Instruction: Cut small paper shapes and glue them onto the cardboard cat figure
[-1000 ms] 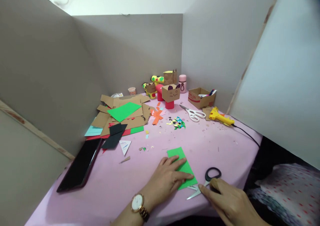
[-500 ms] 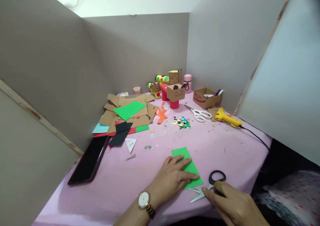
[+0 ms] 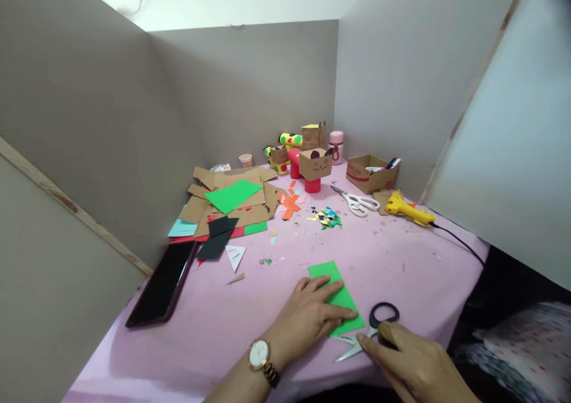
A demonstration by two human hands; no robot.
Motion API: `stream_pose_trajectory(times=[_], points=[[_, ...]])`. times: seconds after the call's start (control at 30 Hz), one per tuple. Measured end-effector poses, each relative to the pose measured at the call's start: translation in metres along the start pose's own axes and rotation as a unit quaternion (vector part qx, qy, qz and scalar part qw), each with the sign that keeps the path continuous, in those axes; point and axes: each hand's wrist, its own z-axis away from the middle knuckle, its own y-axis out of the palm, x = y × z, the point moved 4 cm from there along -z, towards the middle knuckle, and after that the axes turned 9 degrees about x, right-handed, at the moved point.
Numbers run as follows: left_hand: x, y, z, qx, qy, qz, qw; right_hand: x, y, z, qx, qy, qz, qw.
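My left hand (image 3: 310, 317), with a watch on the wrist, lies flat on a green paper strip (image 3: 332, 284) near the front edge of the pink table (image 3: 401, 260). Its fingers press the strip down. My right hand (image 3: 410, 364) rests on the black-handled scissors (image 3: 379, 320) lying just right of the strip, fingers over the handle and blades. The scissors lie on the table and are partly hidden by my fingers.
A black phone (image 3: 163, 290) lies at the left. Cardboard and coloured paper sheets (image 3: 232, 204) are piled behind it. Cardboard animal figures (image 3: 314, 165), white scissors (image 3: 357, 201), a yellow glue gun (image 3: 405, 210) with cord, and a small box (image 3: 370, 174) stand at the back. Grey partitions wall the table.
Both hands stay where they were on the strip and the scissors. Only the camera view has shifted slightly.
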Motion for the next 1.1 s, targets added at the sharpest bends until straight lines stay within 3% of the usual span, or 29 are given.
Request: stream_pose_trajectory(times=[0.13,0.23,0.3,0.43,0.53,0.63,0.7,0.83,0.97,1.1], points=[[0.0,0.0,0.0,-0.001,-0.001,0.001,1.0,0.003,0.0,-0.001,0.01,0.001,-0.005,1.0],[0.0,-0.001,0.001,0.001,-0.001,0.005,1.0,0.003,-0.001,0.007,0.016,-0.035,-0.012,0.999],[-0.001,-0.003,0.002,0.003,-0.003,0.013,1.0,-0.006,-0.005,0.015,-0.009,-0.041,-0.017,0.999],[-0.002,-0.009,0.004,-0.005,-0.004,0.018,1.0,-0.061,-0.022,0.014,-0.137,0.121,0.006,0.983],[0.005,-0.004,0.001,-0.029,0.021,0.003,0.999,-0.107,-0.029,-0.009,-0.125,0.254,0.063,0.957],[0.018,0.012,-0.008,-0.041,0.059,-0.053,0.996,-0.134,-0.031,-0.034,-0.108,0.265,0.086,0.954],[0.028,0.022,-0.014,-0.044,0.039,-0.091,0.994,-0.141,-0.028,-0.042,-0.097,0.25,0.088,0.959],[0.027,0.022,-0.013,-0.003,-0.033,-0.032,0.999,-0.141,-0.023,-0.036,-0.08,0.252,0.082,0.961],[0.011,-0.001,-0.004,0.023,-0.127,0.072,0.989,-0.12,-0.026,-0.04,-0.051,0.23,0.03,0.971],[0.005,-0.011,-0.001,0.047,-0.184,0.123,0.974,-0.087,-0.022,-0.074,0.106,0.161,-0.165,0.967]])
